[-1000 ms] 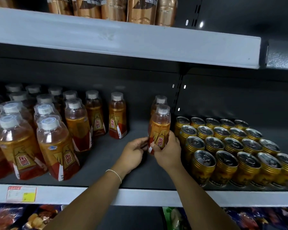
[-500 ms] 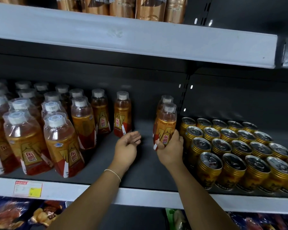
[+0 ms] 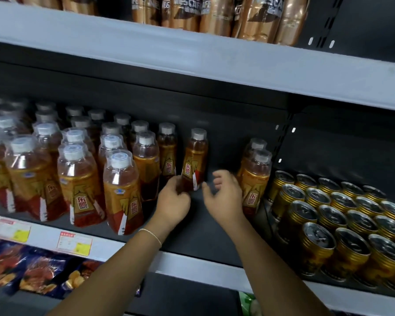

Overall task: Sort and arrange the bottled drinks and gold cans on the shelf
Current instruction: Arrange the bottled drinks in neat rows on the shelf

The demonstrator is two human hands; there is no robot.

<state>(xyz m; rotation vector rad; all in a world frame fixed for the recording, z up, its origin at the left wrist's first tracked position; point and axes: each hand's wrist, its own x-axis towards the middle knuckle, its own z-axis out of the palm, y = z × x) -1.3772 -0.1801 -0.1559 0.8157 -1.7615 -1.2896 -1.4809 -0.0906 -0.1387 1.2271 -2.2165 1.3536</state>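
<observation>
Amber bottled drinks with white caps [image 3: 121, 185] fill the left half of the dark shelf [image 3: 205, 242]. One single bottle [image 3: 195, 160] stands apart at the back, slightly tilted. My left hand [image 3: 172, 202] grips its base. My right hand [image 3: 224, 197] hovers just right of it, blurred, fingers loosely spread and holding nothing. Directly right of that hand stand two more bottles [image 3: 255, 176], one behind the other. Rows of gold cans [image 3: 342, 226] fill the right side of the shelf.
The grey upper shelf edge [image 3: 192, 58] hangs over the work area and carries brown coffee bottles [image 3: 214, 14]. Price tags [image 3: 74, 244] sit on the front rail. Snack bags [image 3: 39, 267] lie on the level below.
My right hand let go of the front bottle of the right pair and moved left. My left hand reached back and took the single bottle's base. The view shifted left.
</observation>
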